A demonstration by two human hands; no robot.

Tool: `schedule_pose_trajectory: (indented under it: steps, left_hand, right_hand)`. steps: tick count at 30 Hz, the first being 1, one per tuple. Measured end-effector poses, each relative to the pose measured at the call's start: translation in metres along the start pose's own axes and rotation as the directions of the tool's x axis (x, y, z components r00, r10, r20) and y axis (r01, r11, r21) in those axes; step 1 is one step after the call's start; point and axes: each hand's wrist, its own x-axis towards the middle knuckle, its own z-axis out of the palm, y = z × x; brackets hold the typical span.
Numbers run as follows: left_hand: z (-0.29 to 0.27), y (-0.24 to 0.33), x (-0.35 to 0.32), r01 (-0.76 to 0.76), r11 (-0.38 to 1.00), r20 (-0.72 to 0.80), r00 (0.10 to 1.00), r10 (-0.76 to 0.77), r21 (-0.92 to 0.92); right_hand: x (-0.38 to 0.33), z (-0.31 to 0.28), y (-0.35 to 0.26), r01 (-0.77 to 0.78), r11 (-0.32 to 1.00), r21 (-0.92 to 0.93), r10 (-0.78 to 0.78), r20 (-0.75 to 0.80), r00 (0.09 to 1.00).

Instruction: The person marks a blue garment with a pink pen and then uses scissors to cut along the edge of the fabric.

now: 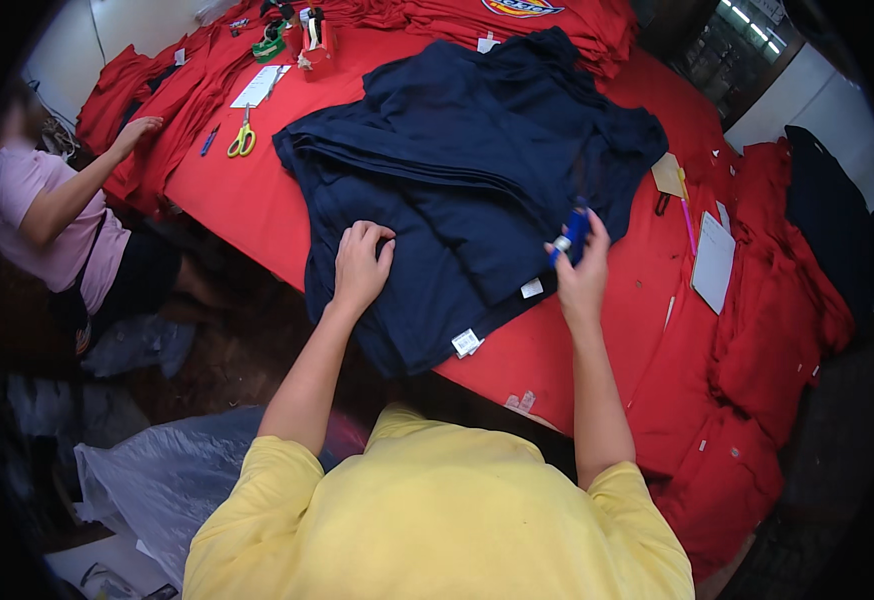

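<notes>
A stack of navy blue garments (437,150) lies spread over a red-covered table (247,215), with folded layers showing along its middle. My left hand (361,262) rests on the near left part of the navy cloth, its fingers spread a little. In my right hand (584,265) is a small blue hand tool (576,236) with a whitish part, held above the right edge of the cloth; its exact kind is not clear. A white tag (466,343) and a smaller white label (531,288) sit along the near edge of the navy fabric.
Yellow-handled scissors (243,140), a pen (210,140) and a tape dispenser (317,50) lie at the far left. Heaped red garments (772,290) and a white pad (714,262) are on the right. Another person (67,210) sits at left; a clear plastic bag (177,470) lies below.
</notes>
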Motion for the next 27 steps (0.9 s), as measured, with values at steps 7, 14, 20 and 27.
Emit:
schedule_pose_trajectory:
  steps: [7, 14, 20, 27]
  left_hand:
    - [0.004, -0.041, 0.01, 0.4, 0.697, 0.21, 0.915, -0.345, -0.596]
    - [-0.042, -0.016, 0.024, 0.548, 0.075, 0.443, 0.743, -0.502, -0.833]
    - [-0.038, -0.023, 0.024, 0.41, 0.776, -0.267, 0.774, -0.574, -0.479]
    - [-0.004, -0.006, 0.127, -0.071, 0.997, -0.169, 0.983, 0.073, 0.019]
  right_hand:
    - [0.005, 0.066, -0.049, 0.353, 0.927, -0.127, -0.286, 0.369, 0.884]
    - [-0.052, 0.052, -0.099, 0.336, 0.938, 0.084, -0.311, 0.628, 0.713]
    - [-0.045, 0.045, -0.07, 0.157, 0.987, 0.037, -0.153, 0.525, 0.837]
    - [-0.089, 0.1, -0.031, 0.08, 0.994, 0.074, -0.104, 0.426, 0.899]
